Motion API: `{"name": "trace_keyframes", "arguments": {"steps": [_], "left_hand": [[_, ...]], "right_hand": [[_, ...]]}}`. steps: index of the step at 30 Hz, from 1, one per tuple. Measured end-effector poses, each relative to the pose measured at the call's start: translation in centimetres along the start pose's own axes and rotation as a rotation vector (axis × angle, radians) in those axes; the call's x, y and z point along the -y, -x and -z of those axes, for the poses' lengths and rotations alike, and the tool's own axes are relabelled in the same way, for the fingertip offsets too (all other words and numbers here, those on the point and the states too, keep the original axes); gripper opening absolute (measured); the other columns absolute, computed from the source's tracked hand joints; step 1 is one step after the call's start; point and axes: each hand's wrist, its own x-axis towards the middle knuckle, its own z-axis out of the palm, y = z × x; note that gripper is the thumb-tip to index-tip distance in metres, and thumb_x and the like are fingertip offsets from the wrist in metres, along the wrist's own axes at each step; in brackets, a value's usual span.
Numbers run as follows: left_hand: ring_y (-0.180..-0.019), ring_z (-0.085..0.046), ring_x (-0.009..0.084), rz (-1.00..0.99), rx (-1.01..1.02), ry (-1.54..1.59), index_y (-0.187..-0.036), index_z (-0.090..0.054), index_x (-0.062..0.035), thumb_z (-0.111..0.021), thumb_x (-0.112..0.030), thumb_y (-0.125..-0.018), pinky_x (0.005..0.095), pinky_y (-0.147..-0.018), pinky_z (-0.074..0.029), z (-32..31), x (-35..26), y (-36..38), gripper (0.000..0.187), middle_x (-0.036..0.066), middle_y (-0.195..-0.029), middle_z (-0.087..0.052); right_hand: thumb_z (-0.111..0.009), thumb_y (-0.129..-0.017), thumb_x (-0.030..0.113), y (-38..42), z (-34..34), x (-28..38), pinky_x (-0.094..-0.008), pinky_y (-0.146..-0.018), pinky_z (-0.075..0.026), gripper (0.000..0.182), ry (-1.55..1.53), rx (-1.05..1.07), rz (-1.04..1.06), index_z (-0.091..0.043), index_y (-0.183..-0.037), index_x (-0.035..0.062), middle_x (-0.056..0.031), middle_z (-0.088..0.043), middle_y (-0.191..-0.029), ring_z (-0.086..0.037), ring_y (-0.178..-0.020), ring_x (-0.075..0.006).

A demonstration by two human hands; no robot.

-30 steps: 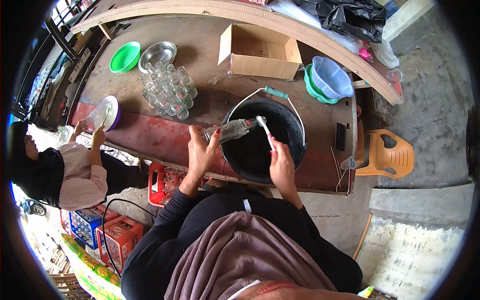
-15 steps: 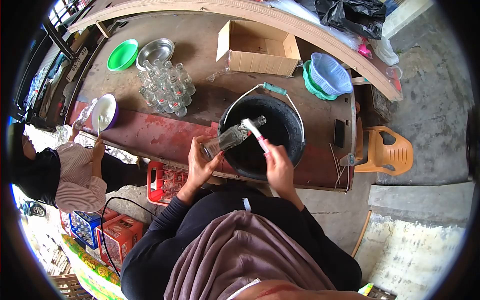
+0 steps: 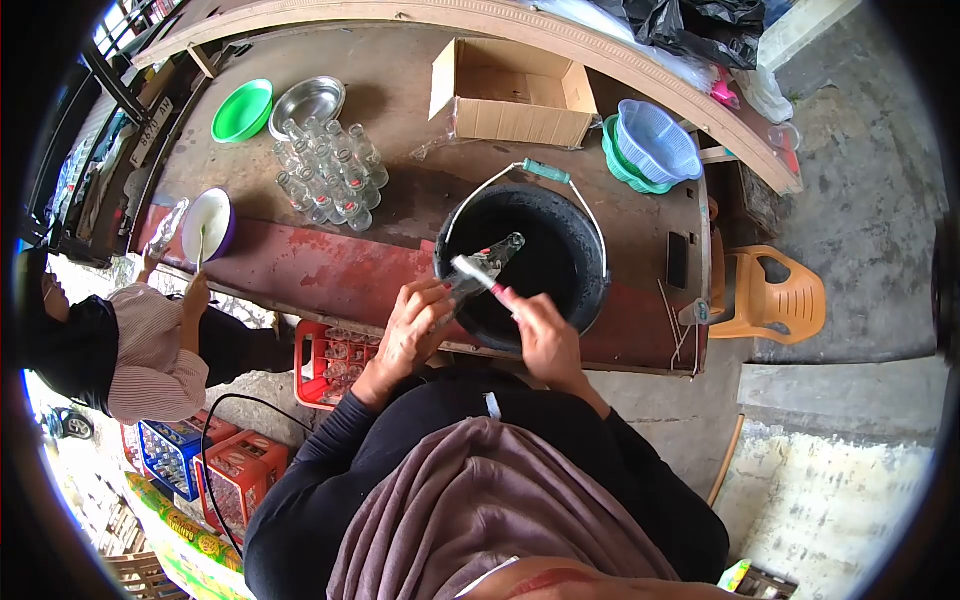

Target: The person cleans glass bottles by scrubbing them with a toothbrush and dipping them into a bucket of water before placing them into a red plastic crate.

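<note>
Over the near left rim of a black bucket [image 3: 590, 300], my left hand [image 3: 412, 325] is closed round the base of a clear glass bottle [image 3: 490, 260], whose neck points up and right over the bucket. My right hand [image 3: 545, 335] grips a pink and white brush [image 3: 485, 275], its white head against the bottle's side. Dark liquid seems to fill part of the bucket. Several upright glass bottles [image 3: 335, 175] stand grouped on the table, left of the bucket.
A cardboard box [image 3: 525, 120], blue and green baskets [image 3: 655, 145], a green basin [image 3: 242, 110] and a metal bowl [image 3: 308, 105] sit on the table. A phone [image 3: 678, 260] lies at right. At left, a co-worker [image 3: 160, 350] holds a bottle by a white bowl [image 3: 208, 225].
My left hand has turned over the bottle's base, with its back now showing. The brush has moved left and down along the bottle, and my right hand has shifted slightly left and down.
</note>
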Motion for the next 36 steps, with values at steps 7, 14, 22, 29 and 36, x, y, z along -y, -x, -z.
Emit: {"name": "trace_keyframes", "arguments": {"steps": [7, 14, 22, 29, 36], "left_hand": [[-0.11, -0.056, 0.0366, -0.062, 0.045, -0.032, -0.107, -0.061, -0.0024, -0.077, 0.004, -0.064, 0.0436, -0.091, -0.05, 0.4, -0.4, -0.6, 0.047, 0.015, -0.113, -0.06], [-0.094, -0.062, 0.0359, 0.449, -0.178, 0.02, -0.103, -0.057, 0.001, -0.081, -0.004, -0.068, 0.0399, -0.08, -0.052, 0.2, -1.2, -0.9, 0.043, 0.018, -0.107, -0.06], [-0.074, -0.061, 0.0143, 1.039, -0.382, 0.701, -0.098, -0.049, 0.0019, -0.071, -0.011, -0.082, 0.0282, -0.063, -0.051, -0.7, 1.2, -0.4, 0.029, 0.012, -0.087, -0.061], [-0.086, -0.067, 0.0242, 1.231, -0.345, 1.086, -0.104, -0.051, 0.0013, -0.053, -0.021, -0.096, 0.0335, -0.072, -0.058, 0.2, 0.2, -0.1, 0.024, 0.014, -0.099, -0.062], [-0.093, -0.067, 0.0343, 1.309, -0.15, 1.549, -0.135, -0.046, 0.0027, -0.033, -0.035, -0.102, 0.0476, -0.083, -0.058, 0.8, 1.9, 0.9, 0.052, 0.019, -0.118, -0.063]], "right_hand": [[-0.059, -0.091, 0.004, -1.4, 1.5, -1.5, -0.0423, -0.07, -0.05, 0.038, 0.031, -0.096, -0.072, -0.061, -0.126, 0.0162, -0.0102, -0.059, -0.094, -0.064, -0.085, -0.0332], [-0.058, -0.092, 0.001, -1.4, 0.2, -5.6, -0.0396, -0.07, -0.05, 0.035, 0.217, -0.115, -0.222, -0.062, -0.125, 0.0135, -0.0123, -0.06, -0.095, -0.064, -0.084, -0.0335], [-0.059, -0.091, 0.0, 0.0, -0.6, 0.2, -0.0407, -0.072, -0.051, 0.041, -0.098, 0.027, 0.001, -0.061, -0.129, 0.0155, -0.0123, -0.059, -0.093, -0.064, -0.085, -0.0324], [-0.057, -0.09, 0.002, -1.2, 0.5, -1.0, -0.0421, -0.064, -0.051, 0.04, 0.049, -0.168, 0.018, -0.06, -0.128, 0.015, -0.0089, -0.059, -0.095, -0.064, -0.079, -0.0308], [-0.058, -0.091, 0.001, -1.6, 0.5, -3.8, -0.0406, -0.07, -0.05, 0.037, 0.157, -0.176, -0.158, -0.062, -0.125, 0.0144, -0.0111, -0.06, -0.094, -0.064, -0.084, -0.0328]]}}
